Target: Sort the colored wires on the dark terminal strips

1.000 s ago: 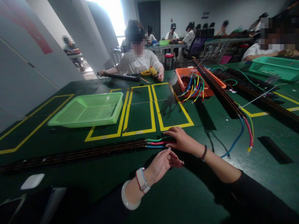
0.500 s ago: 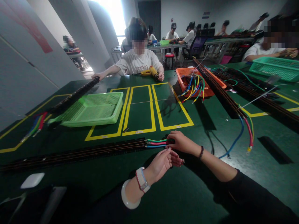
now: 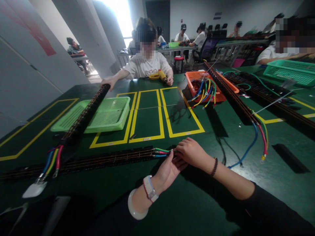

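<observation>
A long black strip with thin brown wires (image 3: pixel 118 158) lies along the table in front of me. From its right end come green, red and blue cables (image 3: pixel 161 152), running into my hands. My right hand (image 3: pixel 193 152) is closed around the far part of these cables, hiding their ends. My left hand (image 3: pixel 169 170), with a watch on the wrist, pinches the cables with its thumb on top and its fingers underneath, right against the right hand. The fingertips of both hands partly cover each other.
Across the table a co-worker's hand (image 3: pixel 109 82) holds another black wired strip (image 3: pixel 86 113) slantwise over a light green basket (image 3: pixel 110 126). A yellow heat gun (image 3: pixel 161 76) is by that person. An orange basket (image 3: pixel 222 98) of cables, more strips and a white case (image 3: pixel 34 190) are around.
My left hand has come up to the cables, its thumb now on them. Across the table, the co-worker's strip has swung right and nearer, its coloured cable ends now above the white case.
</observation>
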The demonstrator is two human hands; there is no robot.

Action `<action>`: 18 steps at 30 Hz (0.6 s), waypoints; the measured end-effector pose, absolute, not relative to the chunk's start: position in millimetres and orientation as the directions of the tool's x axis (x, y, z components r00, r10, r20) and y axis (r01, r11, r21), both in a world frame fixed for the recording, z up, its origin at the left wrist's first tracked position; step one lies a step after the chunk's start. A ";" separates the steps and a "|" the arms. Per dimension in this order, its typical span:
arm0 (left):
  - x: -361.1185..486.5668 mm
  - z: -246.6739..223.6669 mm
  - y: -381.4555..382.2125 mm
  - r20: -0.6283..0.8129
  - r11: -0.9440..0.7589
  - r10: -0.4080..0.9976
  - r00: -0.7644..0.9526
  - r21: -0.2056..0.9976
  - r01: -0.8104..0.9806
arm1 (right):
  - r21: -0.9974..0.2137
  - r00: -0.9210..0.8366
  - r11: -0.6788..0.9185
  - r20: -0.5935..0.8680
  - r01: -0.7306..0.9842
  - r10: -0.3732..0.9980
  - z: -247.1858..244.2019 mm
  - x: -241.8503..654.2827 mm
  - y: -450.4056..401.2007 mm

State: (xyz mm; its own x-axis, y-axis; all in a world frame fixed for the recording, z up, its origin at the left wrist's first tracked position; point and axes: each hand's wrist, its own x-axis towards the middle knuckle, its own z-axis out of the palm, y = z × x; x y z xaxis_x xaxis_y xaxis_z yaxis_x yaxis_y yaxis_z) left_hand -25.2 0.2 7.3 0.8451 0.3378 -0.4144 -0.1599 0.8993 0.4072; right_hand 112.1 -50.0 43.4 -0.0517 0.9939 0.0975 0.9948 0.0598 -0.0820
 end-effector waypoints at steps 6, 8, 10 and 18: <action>-21.7 1.3 1.2 -0.432 0.880 0.416 0.800 0.411 -0.236 | 0.121 -0.202 0.191 0.084 0.974 0.976 46.5 102.1 -54.7; -21.3 0.8 1.1 -0.435 0.876 0.432 0.790 0.409 -0.254 | 0.171 -0.217 0.200 0.088 0.965 0.972 46.3 98.2 -56.3; -21.5 1.8 0.8 -0.441 0.875 0.436 0.784 0.412 -0.255 | 0.200 -0.214 0.195 0.080 0.960 0.974 45.8 94.3 -57.5; -22.6 2.7 1.0 -0.440 0.880 0.413 0.797 0.419 -0.224 | 0.051 -0.126 0.123 0.054 0.991 0.991 56.7 99.5 -60.7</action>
